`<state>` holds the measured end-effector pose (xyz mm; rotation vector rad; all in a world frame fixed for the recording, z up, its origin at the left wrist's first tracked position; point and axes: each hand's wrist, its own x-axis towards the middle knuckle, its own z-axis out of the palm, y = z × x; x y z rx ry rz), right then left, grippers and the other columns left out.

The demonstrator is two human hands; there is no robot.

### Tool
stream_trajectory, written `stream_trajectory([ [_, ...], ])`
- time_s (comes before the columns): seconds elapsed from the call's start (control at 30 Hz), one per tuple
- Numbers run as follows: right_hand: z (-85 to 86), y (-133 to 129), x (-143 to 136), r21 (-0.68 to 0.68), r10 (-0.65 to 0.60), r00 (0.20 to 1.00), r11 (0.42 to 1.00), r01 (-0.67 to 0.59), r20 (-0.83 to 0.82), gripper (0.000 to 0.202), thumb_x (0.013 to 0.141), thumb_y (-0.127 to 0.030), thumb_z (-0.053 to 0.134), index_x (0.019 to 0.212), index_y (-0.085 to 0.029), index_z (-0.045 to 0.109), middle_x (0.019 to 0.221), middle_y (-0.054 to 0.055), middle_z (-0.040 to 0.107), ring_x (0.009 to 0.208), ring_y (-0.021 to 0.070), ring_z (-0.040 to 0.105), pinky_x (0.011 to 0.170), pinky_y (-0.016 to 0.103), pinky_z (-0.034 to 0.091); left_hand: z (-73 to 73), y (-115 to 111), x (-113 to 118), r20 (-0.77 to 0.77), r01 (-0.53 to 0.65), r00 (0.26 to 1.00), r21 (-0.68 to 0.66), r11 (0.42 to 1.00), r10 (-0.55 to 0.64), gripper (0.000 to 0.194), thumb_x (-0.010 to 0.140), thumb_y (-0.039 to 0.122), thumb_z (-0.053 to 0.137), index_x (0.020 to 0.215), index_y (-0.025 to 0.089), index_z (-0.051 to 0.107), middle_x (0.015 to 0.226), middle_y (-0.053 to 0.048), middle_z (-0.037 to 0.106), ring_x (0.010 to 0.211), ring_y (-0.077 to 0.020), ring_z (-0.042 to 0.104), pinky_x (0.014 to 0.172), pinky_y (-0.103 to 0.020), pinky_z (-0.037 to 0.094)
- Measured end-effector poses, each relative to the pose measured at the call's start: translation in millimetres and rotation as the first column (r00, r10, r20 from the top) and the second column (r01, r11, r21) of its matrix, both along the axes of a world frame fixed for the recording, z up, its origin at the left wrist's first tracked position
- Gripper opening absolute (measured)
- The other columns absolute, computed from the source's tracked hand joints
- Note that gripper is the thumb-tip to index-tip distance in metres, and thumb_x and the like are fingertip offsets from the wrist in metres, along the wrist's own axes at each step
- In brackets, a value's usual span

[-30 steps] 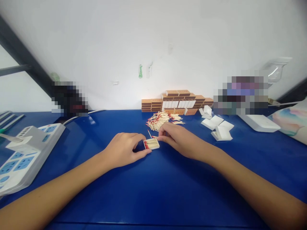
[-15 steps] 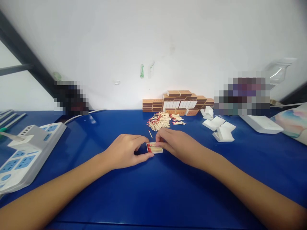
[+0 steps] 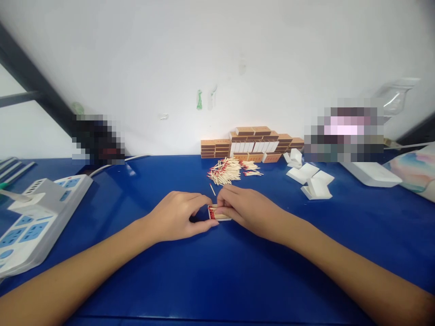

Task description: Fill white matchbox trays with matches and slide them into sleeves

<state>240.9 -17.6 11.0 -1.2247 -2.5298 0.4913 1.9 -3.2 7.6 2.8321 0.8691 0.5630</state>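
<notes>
Where visible, boxed matches (image 3: pixel 215 214) sideways, heads (image 3: pixel 211 213) leftward.

- From my remote feed: an indoor desk space; home or office, I can't tell.
- Blue desktop (image 3: pixel 217 267) against a white wall (image 3: pixel 217 54).
- Power strip (image 3: pixel 51 222), left edge.

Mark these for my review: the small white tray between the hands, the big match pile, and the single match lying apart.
White tray (image 3: pixel 224 220): head view, on its near wall.
Match pile (image 3: pixel 227 172): head view, middle of the heap.
Single match (image 3: pixel 213 190): head view, middle of its stick.
</notes>
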Motion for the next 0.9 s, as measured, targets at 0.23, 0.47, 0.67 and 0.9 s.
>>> stream_trajectory([
  [0.23, 3.4, 2, 4, 0.023, 0.003, 0.999, 1.0, -0.004, 0.045, 0.014, 0.104, -0.027, 0.058, 0.092, -0.019, 0.059, 0.1, 0.004, 0.063, 0.073, 0.0138, 0.056, 0.063, 0.028, 0.035, -1.5, 0, -1, 0.003, -0.028, 1.0, 0.031, 0.999, 0.028, 0.034, 0.097, 0.05, 0.066, 0.106, 0.018, 0.071, 0.071, 0.003, 0.063, 0.058, -0.0119, 0.057, 0.057, -0.025, 0.039],
  [0.47, 3.0, 3, 7, 0.041, 0.02, 0.999, 0.999, -0.021, 0.03, 0.013, 0.105, -0.024, 0.057, 0.094, -0.019, 0.062, 0.101, 0.004, 0.063, 0.069, 0.0123, 0.054, 0.063, 0.028, 0.035, -2.4, 1, -1, 0.004, -0.036, 0.999, 0.036, 0.999, 0.035, 0.034, 0.098, 0.05, 0.065, 0.108, 0.019, 0.07, 0.072, 0.002, 0.065, 0.058, -0.0119, 0.058, 0.056, -0.025, 0.039],
  [0.67, 3.0, 2, 7, 0.009, 0.019, 1.0, 1.0, -0.019, -0.003, 0.011, 0.103, -0.021, 0.057, 0.095, -0.02, 0.063, 0.102, 0.004, 0.064, 0.075, 0.0136, 0.056, 0.065, 0.028, 0.038, -1.4, 1, -1, -0.011, -0.034, 0.999, 0.018, 0.999, 0.035, 0.035, 0.098, 0.052, 0.064, 0.107, 0.019, 0.07, 0.072, 0.002, 0.064, 0.058, -0.012, 0.058, 0.056, -0.026, 0.039],
  [0.9, 4.4, 4, 11, 0.037, 0.024, 0.996, 0.999, -0.021, -0.086, 0.011, 0.101, -0.022, 0.058, 0.091, -0.021, 0.063, 0.092, 0.003, 0.065, 0.074, 0.0145, 0.055, 0.066, 0.028, 0.039, -0.6, 1, -1, -0.001, -0.031, 1.0, 0.007, 0.999, 0.031, 0.035, 0.098, 0.052, 0.064, 0.109, 0.019, 0.071, 0.072, 0.002, 0.064, 0.059, -0.0116, 0.058, 0.057, -0.025, 0.04],
])
